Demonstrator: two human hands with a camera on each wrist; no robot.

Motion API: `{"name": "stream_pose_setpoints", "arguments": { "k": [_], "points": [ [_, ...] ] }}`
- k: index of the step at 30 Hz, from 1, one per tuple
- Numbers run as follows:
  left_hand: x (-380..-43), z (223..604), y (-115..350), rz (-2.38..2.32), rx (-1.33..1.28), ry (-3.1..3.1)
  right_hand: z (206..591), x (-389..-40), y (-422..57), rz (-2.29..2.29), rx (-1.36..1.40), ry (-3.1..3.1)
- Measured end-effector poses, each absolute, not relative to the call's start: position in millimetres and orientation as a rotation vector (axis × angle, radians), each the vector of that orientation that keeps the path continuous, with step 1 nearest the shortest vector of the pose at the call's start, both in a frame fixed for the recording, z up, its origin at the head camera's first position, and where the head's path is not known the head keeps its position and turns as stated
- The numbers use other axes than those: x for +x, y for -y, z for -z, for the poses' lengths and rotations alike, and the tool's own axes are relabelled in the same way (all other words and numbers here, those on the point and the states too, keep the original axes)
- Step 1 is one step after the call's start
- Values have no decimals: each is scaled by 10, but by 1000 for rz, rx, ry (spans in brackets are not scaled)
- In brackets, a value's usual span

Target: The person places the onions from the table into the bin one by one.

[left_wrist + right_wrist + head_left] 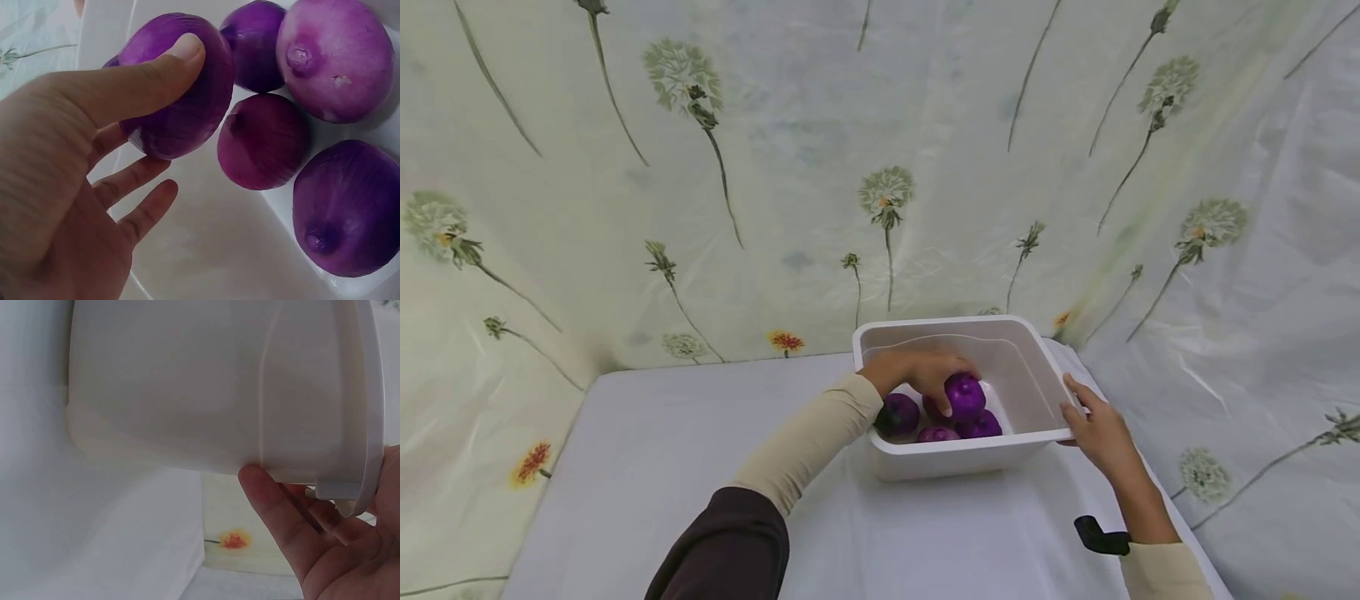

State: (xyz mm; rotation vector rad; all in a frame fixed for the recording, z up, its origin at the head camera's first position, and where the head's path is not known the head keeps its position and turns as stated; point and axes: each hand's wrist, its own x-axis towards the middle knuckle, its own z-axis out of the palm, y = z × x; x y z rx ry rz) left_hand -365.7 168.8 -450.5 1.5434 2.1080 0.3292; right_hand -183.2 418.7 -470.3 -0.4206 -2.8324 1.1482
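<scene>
A white plastic tub holds several purple onions. My left hand reaches inside over its left part and grips one onion, thumb across its side in the left wrist view, with two fingers spread below. Beside the held onion lie a dark purple onion, a paler pink-purple onion, a small reddish onion and a large onion. At the tub's right end, my right hand holds the rim, with fingers against the outer wall underneath.
The tub stands on a table with a white cloth, toward its back right. A plastic sheet printed with dandelions hangs behind and at both sides. A black strap is around the right wrist.
</scene>
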Motion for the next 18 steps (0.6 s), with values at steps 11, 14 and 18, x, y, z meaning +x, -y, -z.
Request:
{"name": "stream_pose_setpoints", "arguments": {
  "k": [11,14,18],
  "points": [
    [-3636,4681,-1762,-263,1576,-2053,4707,-1822,-4181,-1162,-420,2820],
    [-3641,4706,-1774,-267,1577,-2043,4701,-1817,-4179,-1165,-436,2817],
    [-3640,4712,-1789,-267,1585,-2033,4698,-1817,-4187,-1169,-438,2804]
  ]
}}
